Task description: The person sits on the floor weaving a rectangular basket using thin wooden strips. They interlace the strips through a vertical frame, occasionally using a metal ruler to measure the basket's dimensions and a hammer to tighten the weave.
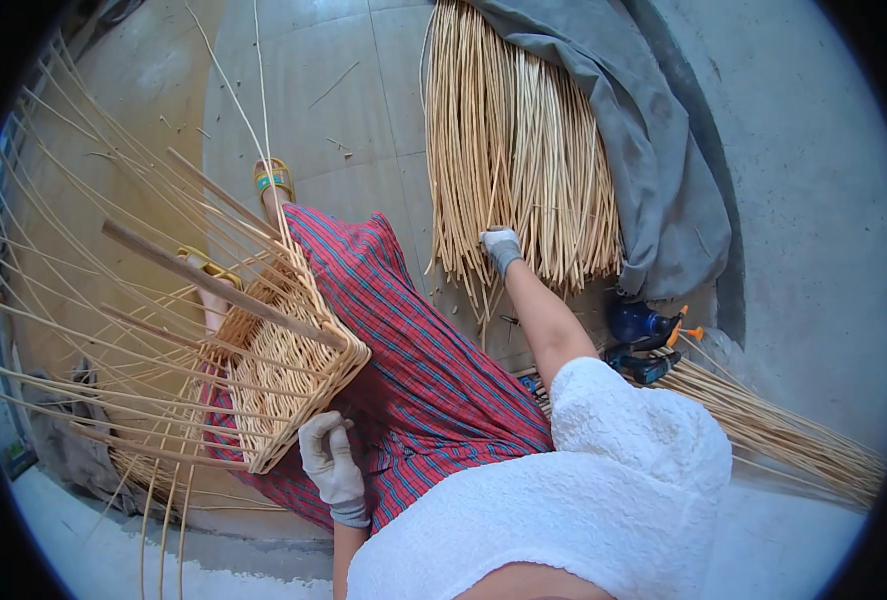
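A half-woven wicker basket (pixel 293 385) rests tilted across my lap, its long rods and thicker wooden stakes fanning out to the left. Beside the basket's near corner is my left hand (pixel 331 462) in a pale work glove, fingers curled in and nothing visible in them. My right arm reaches forward to a big bundle of peeled wicker rods (pixel 523 150) on the floor. There my gloved right hand (pixel 501 248) is closed around rods at the bundle's near end; its fingertips are partly hidden, so how many it holds cannot be told.
A grey cloth (pixel 653 170) partly covers the bundle's right side. To my right lie a dark blue spray bottle (pixel 635 322) with an orange trigger, a dark tool (pixel 645 366) and another bundle of rods (pixel 783 425). Rod scraps (pixel 338 148) dot the floor ahead.
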Demonstrator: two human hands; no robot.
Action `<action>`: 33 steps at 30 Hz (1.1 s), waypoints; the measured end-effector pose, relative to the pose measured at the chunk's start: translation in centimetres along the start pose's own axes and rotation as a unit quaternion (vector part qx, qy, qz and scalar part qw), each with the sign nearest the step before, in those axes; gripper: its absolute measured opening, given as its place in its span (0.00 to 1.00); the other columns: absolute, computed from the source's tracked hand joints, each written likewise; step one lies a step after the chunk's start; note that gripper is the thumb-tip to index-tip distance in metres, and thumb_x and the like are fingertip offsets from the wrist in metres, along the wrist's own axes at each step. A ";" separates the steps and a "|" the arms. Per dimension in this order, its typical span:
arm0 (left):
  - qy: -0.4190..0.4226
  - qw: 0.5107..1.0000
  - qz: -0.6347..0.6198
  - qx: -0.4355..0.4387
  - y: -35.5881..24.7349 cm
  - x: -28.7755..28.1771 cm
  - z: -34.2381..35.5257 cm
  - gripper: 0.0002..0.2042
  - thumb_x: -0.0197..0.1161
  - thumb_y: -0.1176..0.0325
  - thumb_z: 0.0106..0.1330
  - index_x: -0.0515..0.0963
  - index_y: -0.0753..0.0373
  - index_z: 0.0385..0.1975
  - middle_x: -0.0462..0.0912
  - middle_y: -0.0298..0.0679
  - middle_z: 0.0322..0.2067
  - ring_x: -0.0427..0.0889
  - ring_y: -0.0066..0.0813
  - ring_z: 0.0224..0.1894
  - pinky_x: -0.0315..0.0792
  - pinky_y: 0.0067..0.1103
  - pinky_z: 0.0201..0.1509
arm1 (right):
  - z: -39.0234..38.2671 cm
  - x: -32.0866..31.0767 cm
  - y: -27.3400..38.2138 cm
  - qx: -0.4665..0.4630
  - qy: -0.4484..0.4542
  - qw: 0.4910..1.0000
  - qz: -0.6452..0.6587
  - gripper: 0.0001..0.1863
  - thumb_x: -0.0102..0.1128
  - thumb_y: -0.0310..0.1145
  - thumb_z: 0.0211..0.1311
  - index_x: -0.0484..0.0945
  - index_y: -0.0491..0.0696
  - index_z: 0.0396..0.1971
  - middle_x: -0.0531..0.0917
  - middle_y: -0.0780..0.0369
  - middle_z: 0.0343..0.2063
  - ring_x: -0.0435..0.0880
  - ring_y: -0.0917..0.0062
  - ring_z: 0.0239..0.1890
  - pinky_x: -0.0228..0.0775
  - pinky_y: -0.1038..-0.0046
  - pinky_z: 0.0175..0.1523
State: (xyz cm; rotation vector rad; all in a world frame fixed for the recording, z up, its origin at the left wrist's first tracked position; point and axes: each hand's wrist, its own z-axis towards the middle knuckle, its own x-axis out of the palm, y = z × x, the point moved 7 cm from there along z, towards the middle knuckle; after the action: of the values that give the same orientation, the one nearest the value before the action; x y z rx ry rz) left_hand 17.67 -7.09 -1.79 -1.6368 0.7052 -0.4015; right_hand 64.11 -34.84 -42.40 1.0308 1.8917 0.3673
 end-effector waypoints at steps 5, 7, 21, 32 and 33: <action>0.005 0.997 -0.071 -0.041 0.6 1.0 -2.6 0.06 0.58 0.76 0.75 0.78 0.68 0.47 0.80 0.39 0.41 0.82 0.26 0.42 0.80 0.25 0.49 | -20.9 -2.7 13.2 0.072 0.351 0.916 0.180 0.09 0.65 0.28 0.62 0.83 0.46 0.42 0.84 0.68 0.36 0.78 0.84 0.29 0.71 0.78 0.32; 0.084 0.990 -0.108 -0.021 -1.1 3.0 -1.4 0.09 0.60 0.69 0.76 0.78 0.69 0.46 0.81 0.41 0.41 0.83 0.26 0.41 0.80 0.25 0.49 | -29.0 -5.6 15.8 0.031 0.480 0.854 0.199 0.12 0.63 0.31 0.64 0.81 0.45 0.46 0.83 0.65 0.40 0.80 0.83 0.33 0.76 0.76 0.36; 0.238 0.969 0.008 0.061 -5.4 0.3 -5.0 0.04 0.65 0.74 0.68 0.77 0.65 0.37 0.82 0.39 0.31 0.80 0.27 0.31 0.74 0.23 0.38 | -51.8 -4.7 28.1 0.012 0.580 0.721 0.379 0.21 0.43 0.45 0.82 0.65 0.49 0.64 0.80 0.63 0.43 0.82 0.79 0.46 0.76 0.73 0.49; 0.140 0.978 0.150 0.036 -2.7 0.5 -2.4 0.15 0.53 0.53 0.79 0.76 0.60 0.41 0.76 0.47 0.21 0.81 0.47 0.23 0.73 0.36 0.29 | -57.1 -8.2 33.4 -0.442 0.514 0.714 0.174 0.07 0.60 0.25 0.74 0.75 0.46 0.48 0.81 0.66 0.36 0.83 0.81 0.38 0.79 0.76 0.46; 0.181 0.972 0.151 0.007 -3.2 0.9 -2.4 0.15 0.53 0.52 0.79 0.75 0.59 0.42 0.79 0.55 0.26 0.82 0.60 0.33 0.73 0.44 0.35 | -55.1 -8.2 31.7 -0.449 0.492 0.729 0.160 0.10 0.62 0.19 0.70 0.75 0.46 0.46 0.82 0.64 0.36 0.85 0.79 0.41 0.81 0.74 0.48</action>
State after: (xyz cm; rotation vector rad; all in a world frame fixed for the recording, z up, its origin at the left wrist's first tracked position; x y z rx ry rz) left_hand 17.57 -9.32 1.72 -1.4254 1.2052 -0.4861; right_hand 36.15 -13.44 11.18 0.4321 1.9045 2.1403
